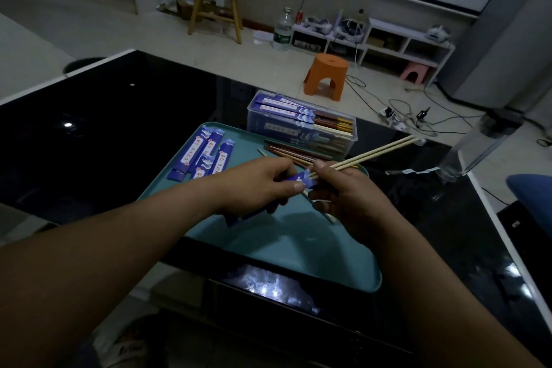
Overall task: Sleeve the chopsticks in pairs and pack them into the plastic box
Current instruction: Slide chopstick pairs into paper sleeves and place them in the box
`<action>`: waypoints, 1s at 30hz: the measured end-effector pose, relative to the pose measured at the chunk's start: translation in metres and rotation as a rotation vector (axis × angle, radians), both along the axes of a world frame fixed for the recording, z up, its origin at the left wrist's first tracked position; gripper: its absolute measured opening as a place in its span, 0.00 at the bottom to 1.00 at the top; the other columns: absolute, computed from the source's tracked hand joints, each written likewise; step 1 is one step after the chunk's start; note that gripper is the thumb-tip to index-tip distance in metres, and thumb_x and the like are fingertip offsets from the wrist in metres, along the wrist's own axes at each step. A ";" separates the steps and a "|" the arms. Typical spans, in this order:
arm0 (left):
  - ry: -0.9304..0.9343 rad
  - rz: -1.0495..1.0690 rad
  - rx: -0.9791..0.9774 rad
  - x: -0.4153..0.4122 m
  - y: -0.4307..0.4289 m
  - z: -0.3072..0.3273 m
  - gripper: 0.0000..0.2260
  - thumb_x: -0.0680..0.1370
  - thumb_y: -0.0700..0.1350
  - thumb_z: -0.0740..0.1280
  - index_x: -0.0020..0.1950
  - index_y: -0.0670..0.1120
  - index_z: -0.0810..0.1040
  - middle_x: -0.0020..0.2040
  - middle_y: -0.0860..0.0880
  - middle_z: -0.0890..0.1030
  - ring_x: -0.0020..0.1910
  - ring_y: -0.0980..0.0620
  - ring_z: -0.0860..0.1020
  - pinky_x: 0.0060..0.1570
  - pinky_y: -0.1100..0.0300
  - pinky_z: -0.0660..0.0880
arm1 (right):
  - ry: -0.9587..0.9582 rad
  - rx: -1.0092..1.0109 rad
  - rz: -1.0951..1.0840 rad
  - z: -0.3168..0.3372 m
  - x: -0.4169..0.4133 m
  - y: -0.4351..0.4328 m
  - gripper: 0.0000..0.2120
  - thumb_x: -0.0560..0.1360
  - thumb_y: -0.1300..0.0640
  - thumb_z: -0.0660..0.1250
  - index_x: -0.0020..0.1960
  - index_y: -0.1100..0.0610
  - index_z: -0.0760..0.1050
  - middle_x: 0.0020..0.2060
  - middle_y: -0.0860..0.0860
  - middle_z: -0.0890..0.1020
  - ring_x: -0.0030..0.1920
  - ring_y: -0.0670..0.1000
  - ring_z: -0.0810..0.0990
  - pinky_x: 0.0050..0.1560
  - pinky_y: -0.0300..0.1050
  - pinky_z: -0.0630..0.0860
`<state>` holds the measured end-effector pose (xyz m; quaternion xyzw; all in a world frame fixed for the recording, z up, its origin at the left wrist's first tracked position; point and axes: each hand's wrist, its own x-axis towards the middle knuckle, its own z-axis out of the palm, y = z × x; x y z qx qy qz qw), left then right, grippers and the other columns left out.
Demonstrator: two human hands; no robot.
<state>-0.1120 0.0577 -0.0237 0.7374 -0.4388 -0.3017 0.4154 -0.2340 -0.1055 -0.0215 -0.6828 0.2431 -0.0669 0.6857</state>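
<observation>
A: Where is the pair right now?

B: The right hand [343, 200] pinches a pale pair of chopsticks [376, 153] near the lower ends, fingers curled round them. Their long axis runs from that hand up and away to the right, and the free ends reach past the right end of the plastic box [251, 116].

A: And the sleeve?

B: The left hand [260, 185] grips a blue sleeve [302, 181], thumb on top and fingers curled beneath. Its mouth faces right, touching or just beside the chopstick tips. I cannot tell whether the tips are inside yet. The sleeve's tail pokes out below the left hand, toward the person.

A: So what does the coming move turn on?

B: Alignment, I think. Sleeve and pair lie almost on one line, mouth to tips. The right hand likely has to push down and left along that axis while the left steadies the mouth. If the two sticks splay, one may miss the opening.

A: And the box afterwards?

B: It sits at the far edge of the teal tray [298, 251] on the dark counter [119, 128], beyond both hands. It already holds several sleeved pairs lying along its length. Empty sleeves [206, 155] lie on the tray's left side, and loose chopsticks [283, 152] lie just in front of the box.
</observation>
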 end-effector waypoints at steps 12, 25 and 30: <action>0.198 -0.010 0.107 0.010 0.011 0.001 0.08 0.84 0.48 0.65 0.55 0.43 0.75 0.44 0.47 0.85 0.35 0.49 0.79 0.43 0.51 0.74 | -0.081 0.053 -0.419 0.009 -0.004 -0.015 0.14 0.85 0.48 0.61 0.53 0.58 0.77 0.32 0.49 0.74 0.32 0.47 0.71 0.36 0.44 0.69; 0.203 -0.013 0.115 0.011 0.011 0.003 0.07 0.84 0.48 0.65 0.55 0.44 0.75 0.43 0.47 0.85 0.35 0.49 0.78 0.43 0.51 0.75 | -0.120 -0.171 -0.447 0.010 -0.004 -0.012 0.10 0.86 0.52 0.59 0.64 0.52 0.75 0.47 0.54 0.81 0.37 0.50 0.79 0.38 0.45 0.77; 0.185 -0.017 0.134 0.009 0.011 0.003 0.06 0.84 0.47 0.65 0.53 0.45 0.75 0.43 0.47 0.85 0.35 0.48 0.78 0.42 0.52 0.76 | -0.059 -0.229 -0.347 0.004 -0.003 -0.003 0.11 0.86 0.54 0.59 0.59 0.53 0.80 0.43 0.54 0.83 0.38 0.51 0.80 0.40 0.47 0.76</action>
